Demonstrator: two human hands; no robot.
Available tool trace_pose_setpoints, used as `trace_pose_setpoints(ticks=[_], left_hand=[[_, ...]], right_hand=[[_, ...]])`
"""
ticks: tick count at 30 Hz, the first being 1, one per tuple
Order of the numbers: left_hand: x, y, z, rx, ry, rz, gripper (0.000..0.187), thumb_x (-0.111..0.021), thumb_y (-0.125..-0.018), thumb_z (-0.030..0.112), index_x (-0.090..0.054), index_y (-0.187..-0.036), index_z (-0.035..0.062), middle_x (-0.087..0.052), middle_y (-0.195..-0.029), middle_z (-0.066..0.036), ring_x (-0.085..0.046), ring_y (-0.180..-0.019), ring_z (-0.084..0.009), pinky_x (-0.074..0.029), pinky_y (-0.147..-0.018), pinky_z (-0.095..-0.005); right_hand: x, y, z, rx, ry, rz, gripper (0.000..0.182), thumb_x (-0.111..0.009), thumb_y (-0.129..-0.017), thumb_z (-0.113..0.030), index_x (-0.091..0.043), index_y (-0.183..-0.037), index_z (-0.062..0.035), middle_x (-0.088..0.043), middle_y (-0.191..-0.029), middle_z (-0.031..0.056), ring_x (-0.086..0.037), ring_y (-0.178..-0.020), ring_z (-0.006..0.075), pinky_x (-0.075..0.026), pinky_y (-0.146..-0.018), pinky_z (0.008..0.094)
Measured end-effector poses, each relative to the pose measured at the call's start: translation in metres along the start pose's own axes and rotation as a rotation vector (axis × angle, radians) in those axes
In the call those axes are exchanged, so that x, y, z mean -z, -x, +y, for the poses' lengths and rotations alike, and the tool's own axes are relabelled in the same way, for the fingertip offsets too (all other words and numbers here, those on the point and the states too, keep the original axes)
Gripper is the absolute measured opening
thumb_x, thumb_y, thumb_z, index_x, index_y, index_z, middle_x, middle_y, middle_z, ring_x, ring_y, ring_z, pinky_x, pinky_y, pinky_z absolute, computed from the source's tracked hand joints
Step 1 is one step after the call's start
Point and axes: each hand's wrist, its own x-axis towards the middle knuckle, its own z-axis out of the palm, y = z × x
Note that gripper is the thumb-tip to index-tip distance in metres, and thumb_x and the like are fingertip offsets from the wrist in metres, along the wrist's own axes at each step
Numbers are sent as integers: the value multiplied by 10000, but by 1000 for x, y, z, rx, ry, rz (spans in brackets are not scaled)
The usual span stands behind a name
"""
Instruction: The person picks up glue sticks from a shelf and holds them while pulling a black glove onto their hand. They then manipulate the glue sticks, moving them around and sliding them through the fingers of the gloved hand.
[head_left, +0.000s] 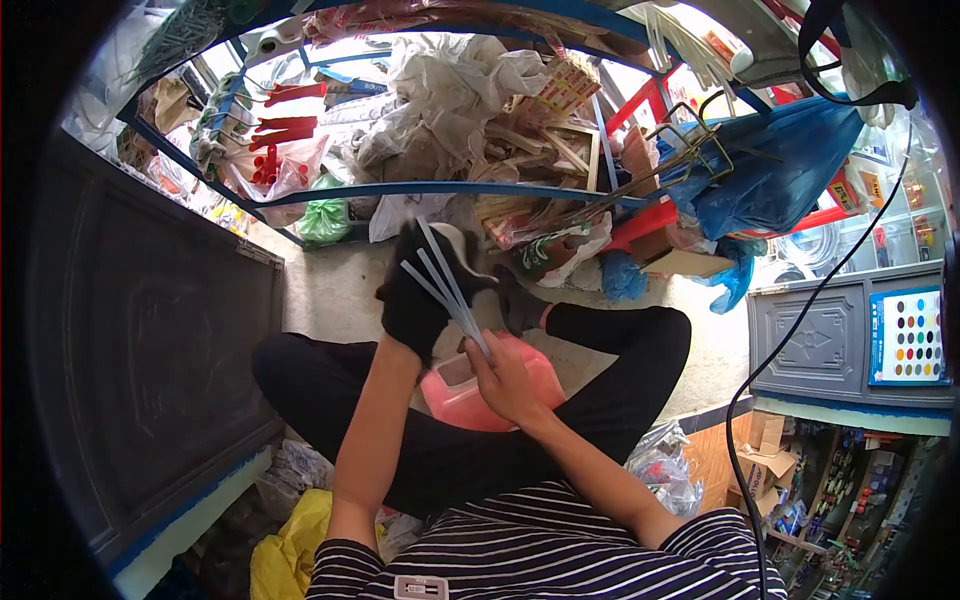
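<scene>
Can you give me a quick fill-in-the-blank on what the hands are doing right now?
1. The left hand wears a ____ glove.
2. The right hand is bare and grips a bunch of thin white ____.
3. A ____ plastic container sits in the lap under the hands.

Missing words: black; strips; pink

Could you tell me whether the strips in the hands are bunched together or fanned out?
Fanned out: the pale strips meet at the right hand and spread apart toward the gloved left hand.

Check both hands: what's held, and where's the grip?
Right hand grips a bundle of thin pale strips at their lower ends. Gloved left hand is against the strips midway; its grip can't be told.
</scene>
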Motion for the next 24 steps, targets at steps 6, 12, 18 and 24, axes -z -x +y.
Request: trace_pose_setpoints(ticks=[6,12,18,24], left_hand=[[13,7,-27,16,-41,34,418,-452,-1001,565,-606,-1097,189,-668,-900,-30,-686,-703,-216,-605,-706,-486],[-5,17,-7,43,-96,79,375,-455,-1021,510,-601,-1112,177,-644,-927,-15,-667,-766,-184,-603,-712,-466],[17,11,-42,-5,-138,-41,305,-489,-1032,433,-589,-1128,162,-634,-906,-16,-643,-757,-169,-597,-725,-353],[-25,24,28,-8,-115,119,441,-546,-952,587,-594,-999,151,-644,-836,-76,-689,-728,-303,-607,-634,-499]], right_hand=[[-7,-10,-13,55,44,57,236,-505,-1044,-209,-603,-993,0,-527,-648,112,-525,-561,203,-378,-527,363],[16,-1,-3,53,24,47,250,-513,-1041,-228,-590,-965,-2,-536,-649,99,-525,-563,165,-375,-525,347],[10,-10,-26,-120,-26,71,279,-517,-1041,-245,-597,-933,-1,-538,-652,98,-510,-564,171,-376,-530,345],[9,5,6,80,55,18,245,-532,-1030,-231,-591,-964,-2,-549,-654,133,-542,-577,275,-404,-561,387]])
